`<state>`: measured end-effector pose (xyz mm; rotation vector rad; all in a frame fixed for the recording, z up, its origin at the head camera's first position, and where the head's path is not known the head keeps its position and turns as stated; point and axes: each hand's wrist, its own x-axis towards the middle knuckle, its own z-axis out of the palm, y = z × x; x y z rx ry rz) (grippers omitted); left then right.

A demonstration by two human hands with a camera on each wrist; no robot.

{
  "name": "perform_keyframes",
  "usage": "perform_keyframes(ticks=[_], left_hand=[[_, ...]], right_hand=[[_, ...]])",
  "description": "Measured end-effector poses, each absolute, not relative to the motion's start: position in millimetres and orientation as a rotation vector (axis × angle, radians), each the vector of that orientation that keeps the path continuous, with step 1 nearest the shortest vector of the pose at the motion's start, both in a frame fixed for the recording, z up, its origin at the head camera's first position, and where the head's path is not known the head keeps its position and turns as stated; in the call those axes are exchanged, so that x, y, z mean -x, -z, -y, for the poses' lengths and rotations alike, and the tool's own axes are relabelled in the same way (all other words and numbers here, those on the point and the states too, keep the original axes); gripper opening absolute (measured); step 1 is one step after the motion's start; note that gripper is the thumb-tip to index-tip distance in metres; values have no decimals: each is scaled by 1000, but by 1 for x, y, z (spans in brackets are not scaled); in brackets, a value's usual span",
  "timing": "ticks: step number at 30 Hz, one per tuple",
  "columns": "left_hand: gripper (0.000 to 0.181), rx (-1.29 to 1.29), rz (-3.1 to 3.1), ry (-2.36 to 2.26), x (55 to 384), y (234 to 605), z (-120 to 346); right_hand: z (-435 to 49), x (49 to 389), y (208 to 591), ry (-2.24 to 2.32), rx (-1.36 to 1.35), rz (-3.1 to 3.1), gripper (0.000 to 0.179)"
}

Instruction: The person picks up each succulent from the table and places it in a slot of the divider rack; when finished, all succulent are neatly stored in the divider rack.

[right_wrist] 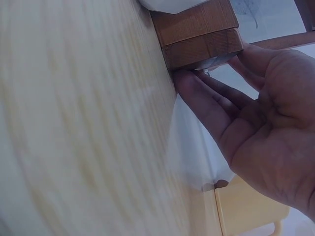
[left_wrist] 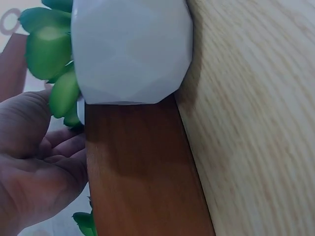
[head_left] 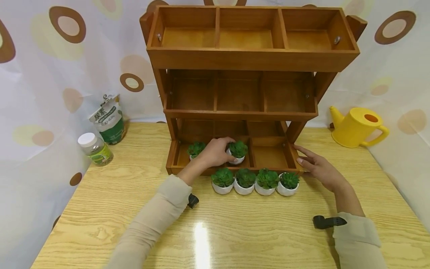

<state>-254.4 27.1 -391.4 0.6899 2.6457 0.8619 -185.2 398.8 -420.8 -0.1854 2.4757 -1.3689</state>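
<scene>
In the head view a wooden shelf with three divided tiers stands on the table. My left hand reaches into its bottom tier, fingers and thumb around a small potted succulent in a white pot, which is at the middle compartment. Another potted succulent sits in the left compartment, partly behind that hand. My right hand rests against the shelf's lower right end; in the right wrist view its fingertips touch the wooden corner. Nothing else is in it.
Several potted succulents stand in a row before the shelf's front edge. A yellow watering can is at right. A white-capped jar and a clipped green-and-white bag stand at left. A patterned cloth hangs behind.
</scene>
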Motion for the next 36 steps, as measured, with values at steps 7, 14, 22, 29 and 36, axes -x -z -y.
perform_keyframes(ticks=[7, 14, 22, 29, 36], left_hand=[[63, -736, -2646, -816, 255, 393, -31], [66, -718, -2653, -848, 255, 394, -28], [68, -737, -2612, -989, 248, 388, -14], [74, -772, -2559, -1079, 231, 379, 9], [82, -826, -2590, -1016, 207, 371, 35]], right_hand=[[-399, 186, 421, 1364, 188, -2478, 64], [-401, 186, 421, 1345, 201, -2491, 63], [-401, 186, 422, 1371, 200, -2465, 62], [-401, 185, 424, 1369, 193, -2464, 62], [-402, 186, 423, 1376, 208, -2467, 63]])
